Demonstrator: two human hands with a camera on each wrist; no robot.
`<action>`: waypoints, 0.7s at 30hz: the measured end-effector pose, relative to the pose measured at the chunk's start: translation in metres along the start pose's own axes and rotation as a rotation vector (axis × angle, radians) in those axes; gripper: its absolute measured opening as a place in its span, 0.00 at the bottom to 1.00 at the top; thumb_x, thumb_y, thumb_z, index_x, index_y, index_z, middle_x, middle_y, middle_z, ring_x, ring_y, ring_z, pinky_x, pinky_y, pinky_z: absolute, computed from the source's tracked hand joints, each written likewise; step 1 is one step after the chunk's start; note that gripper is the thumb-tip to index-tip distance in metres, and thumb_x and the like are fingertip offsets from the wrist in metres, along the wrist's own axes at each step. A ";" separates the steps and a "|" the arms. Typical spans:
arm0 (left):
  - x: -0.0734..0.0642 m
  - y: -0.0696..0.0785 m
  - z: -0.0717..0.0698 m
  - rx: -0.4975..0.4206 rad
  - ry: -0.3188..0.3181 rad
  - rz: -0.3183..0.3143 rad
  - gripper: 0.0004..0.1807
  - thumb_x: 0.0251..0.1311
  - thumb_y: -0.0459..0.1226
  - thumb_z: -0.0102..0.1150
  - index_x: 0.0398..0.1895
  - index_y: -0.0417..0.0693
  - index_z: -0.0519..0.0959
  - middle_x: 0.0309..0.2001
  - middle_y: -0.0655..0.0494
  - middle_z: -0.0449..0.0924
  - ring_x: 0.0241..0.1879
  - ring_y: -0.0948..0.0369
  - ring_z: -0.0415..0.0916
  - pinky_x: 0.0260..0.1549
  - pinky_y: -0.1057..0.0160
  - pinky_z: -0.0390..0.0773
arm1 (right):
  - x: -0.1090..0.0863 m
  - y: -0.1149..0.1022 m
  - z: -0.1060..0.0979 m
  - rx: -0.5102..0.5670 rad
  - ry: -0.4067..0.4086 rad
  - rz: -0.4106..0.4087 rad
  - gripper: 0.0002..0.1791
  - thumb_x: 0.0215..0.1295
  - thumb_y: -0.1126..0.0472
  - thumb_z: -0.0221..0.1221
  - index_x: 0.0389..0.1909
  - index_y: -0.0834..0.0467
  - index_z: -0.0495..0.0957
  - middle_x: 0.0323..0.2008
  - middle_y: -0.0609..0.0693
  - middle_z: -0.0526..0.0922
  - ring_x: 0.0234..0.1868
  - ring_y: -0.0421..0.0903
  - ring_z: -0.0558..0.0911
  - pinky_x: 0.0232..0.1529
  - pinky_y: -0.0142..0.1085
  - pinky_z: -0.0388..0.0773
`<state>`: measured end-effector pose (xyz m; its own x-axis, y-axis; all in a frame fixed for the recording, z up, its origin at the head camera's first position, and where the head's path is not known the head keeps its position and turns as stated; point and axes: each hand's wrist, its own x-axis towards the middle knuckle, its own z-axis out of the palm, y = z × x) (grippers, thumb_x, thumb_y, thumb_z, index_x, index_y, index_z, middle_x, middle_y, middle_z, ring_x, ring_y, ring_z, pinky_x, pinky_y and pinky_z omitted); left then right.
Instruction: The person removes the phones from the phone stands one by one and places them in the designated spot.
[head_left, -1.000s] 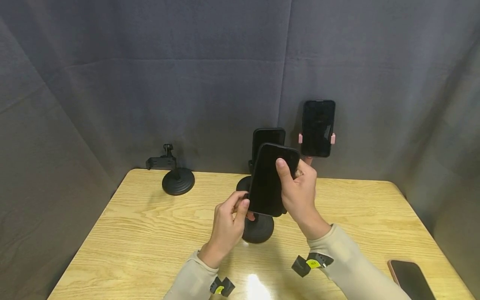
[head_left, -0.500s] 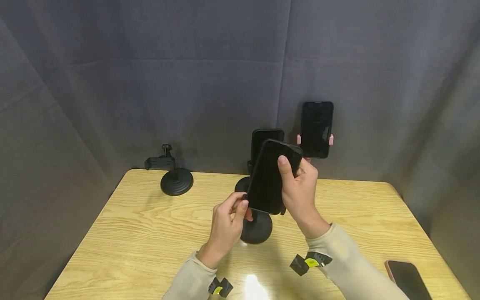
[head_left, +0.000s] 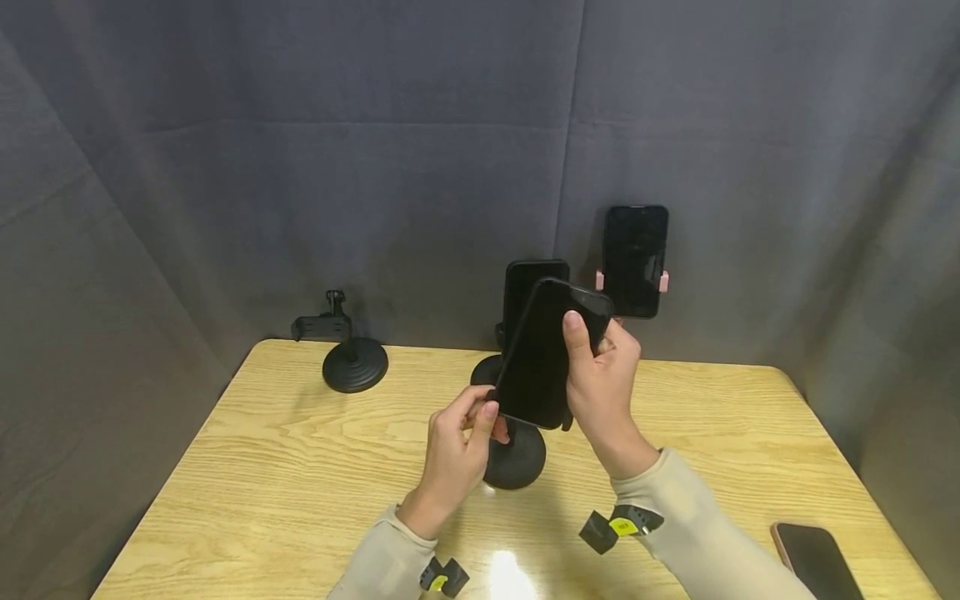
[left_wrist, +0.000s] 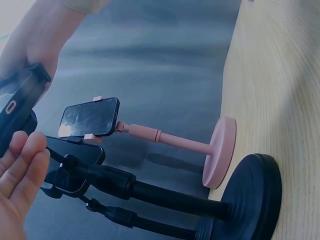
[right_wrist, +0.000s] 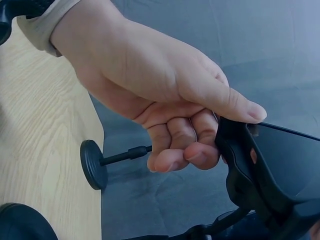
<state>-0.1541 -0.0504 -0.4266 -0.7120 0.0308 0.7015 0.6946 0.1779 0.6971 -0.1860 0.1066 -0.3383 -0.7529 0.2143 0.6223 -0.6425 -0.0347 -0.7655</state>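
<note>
Right hand [head_left: 603, 387] clamped on black slab smartphone [head_left: 534, 367] at its 3 o'clock, thumb across front. Left hand [head_left: 456, 435] at phone's 7 o'clock, pinching edge of black plastic holder clamp [right_wrist: 241, 187]. Black round base [head_left: 519, 463] at phone's 6 o'clock. Likely step: seating phone in clamp; next probably calls for steady hold, clamp edge eased over phone side.

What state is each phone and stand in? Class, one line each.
Held phone, tilted, screen dark, gripped by the right hand
Front black stand, standing, its clamp at the held phone
Rear phone, upright, screen dark
Rear black stand, standing, holding the rear phone
Pink stand's phone, upright, screen dark
Pink stand, standing, holding its phone
Left black stand, standing, holding no phone
Pink-edged phone, lying screen up, dark
</note>
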 end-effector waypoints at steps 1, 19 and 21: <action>0.000 0.000 0.000 0.000 0.001 -0.001 0.08 0.74 0.32 0.52 0.41 0.38 0.80 0.19 0.50 0.82 0.19 0.60 0.81 0.27 0.71 0.83 | 0.000 0.000 0.000 -0.004 0.008 -0.002 0.13 0.71 0.66 0.58 0.43 0.75 0.81 0.32 0.37 0.89 0.34 0.34 0.87 0.38 0.26 0.84; -0.004 0.002 0.004 -0.053 0.030 -0.031 0.06 0.72 0.30 0.55 0.41 0.34 0.80 0.23 0.44 0.85 0.19 0.57 0.83 0.23 0.70 0.84 | 0.007 -0.003 0.003 0.156 0.135 0.163 0.08 0.75 0.64 0.56 0.41 0.56 0.84 0.33 0.44 0.89 0.33 0.39 0.88 0.38 0.32 0.87; -0.004 0.003 0.004 -0.056 0.026 -0.033 0.06 0.71 0.29 0.55 0.41 0.34 0.80 0.23 0.43 0.85 0.19 0.58 0.83 0.24 0.70 0.84 | 0.007 -0.004 0.004 0.160 0.141 0.171 0.08 0.75 0.63 0.56 0.41 0.56 0.84 0.33 0.44 0.88 0.34 0.39 0.88 0.38 0.32 0.87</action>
<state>-0.1500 -0.0459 -0.4277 -0.7324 0.0004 0.6809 0.6758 0.1232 0.7267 -0.1893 0.1045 -0.3308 -0.8322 0.3257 0.4487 -0.5306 -0.2330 -0.8150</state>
